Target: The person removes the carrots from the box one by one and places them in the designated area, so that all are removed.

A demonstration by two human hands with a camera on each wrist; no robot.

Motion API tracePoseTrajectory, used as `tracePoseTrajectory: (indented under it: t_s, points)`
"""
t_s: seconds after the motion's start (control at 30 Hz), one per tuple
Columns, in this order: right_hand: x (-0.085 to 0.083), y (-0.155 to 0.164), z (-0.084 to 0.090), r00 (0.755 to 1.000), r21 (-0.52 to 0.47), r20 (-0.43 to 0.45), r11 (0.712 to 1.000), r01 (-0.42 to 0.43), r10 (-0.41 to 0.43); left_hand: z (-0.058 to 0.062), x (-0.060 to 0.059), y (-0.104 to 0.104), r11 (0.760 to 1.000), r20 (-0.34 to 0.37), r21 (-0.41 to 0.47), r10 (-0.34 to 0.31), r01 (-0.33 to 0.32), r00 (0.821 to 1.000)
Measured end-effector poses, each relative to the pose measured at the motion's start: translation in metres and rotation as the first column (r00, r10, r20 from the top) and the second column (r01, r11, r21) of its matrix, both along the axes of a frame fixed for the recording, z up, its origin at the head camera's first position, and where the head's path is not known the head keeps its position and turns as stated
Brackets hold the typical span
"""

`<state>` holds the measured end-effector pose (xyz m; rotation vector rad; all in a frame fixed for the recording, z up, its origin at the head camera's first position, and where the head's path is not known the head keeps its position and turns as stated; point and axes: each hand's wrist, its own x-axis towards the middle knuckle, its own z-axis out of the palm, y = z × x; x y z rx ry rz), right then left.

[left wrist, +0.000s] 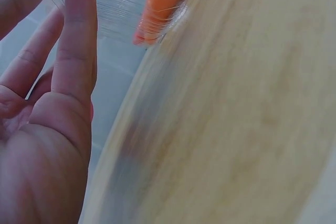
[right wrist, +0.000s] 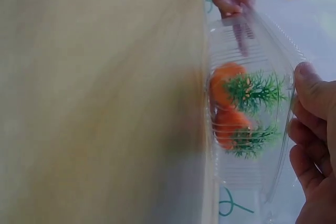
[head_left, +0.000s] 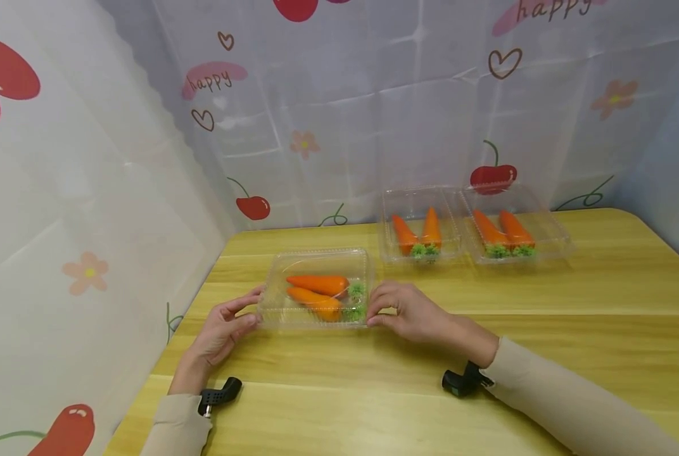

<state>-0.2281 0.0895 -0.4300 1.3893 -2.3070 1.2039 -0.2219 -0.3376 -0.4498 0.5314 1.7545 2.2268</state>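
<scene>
A clear plastic container (head_left: 282,263) lies between both hands, lid down over it. Two orange carrots (head_left: 317,294) with green leafy tops (head_left: 355,303) show through it, tips pointing left. At its left end my left hand (head_left: 221,332) touches the side with fairly straight fingers, the thumb near the front corner. In the left wrist view the thumb (left wrist: 76,40) meets the plastic edge. My right hand (head_left: 410,311) pinches the right end by the rim, fingers curled. From the right wrist view, the right thumb (right wrist: 311,82) lies on the rim, beside the leafy tops.
Two more clear containers stand side by side at the table's back edge: one (head_left: 393,197) with two carrots, another (head_left: 550,231) likewise. The wooden table (head_left: 339,392) meets a printed cloth (head_left: 339,114) behind and another on the left. Each wrist carries a small black camera (head_left: 220,394).
</scene>
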Motion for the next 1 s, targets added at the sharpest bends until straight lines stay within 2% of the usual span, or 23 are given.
tracePoseTrajectory:
  t_s: [0.17,0.27,0.53,0.8,1.0]
  points:
    - [0.001,-0.001,-0.004,1.0,-0.027,-0.029,1.0,0.007,-0.008,0.001,0.001,0.001,1.0,0.011,0.0,0.003,-0.003,1.0]
    - [0.001,-0.001,-0.003,1.0,-0.022,-0.014,1.0,0.013,-0.013,0.002,0.001,0.0,1.0,0.012,-0.004,0.002,-0.002,1.0]
    - [0.005,-0.002,0.005,0.989,0.016,0.138,0.999,0.046,-0.048,0.002,0.002,0.0,1.0,0.023,0.005,-0.009,0.009,1.0]
    - [0.012,-0.003,0.016,0.954,0.074,0.261,0.988,0.134,-0.149,0.003,0.002,0.001,1.0,0.028,0.003,-0.008,0.008,1.0]
    - [0.014,-0.004,0.017,0.937,0.086,0.319,0.988,0.124,-0.146,-0.001,0.0,-0.001,0.999,0.008,0.001,-0.039,0.039,0.999]
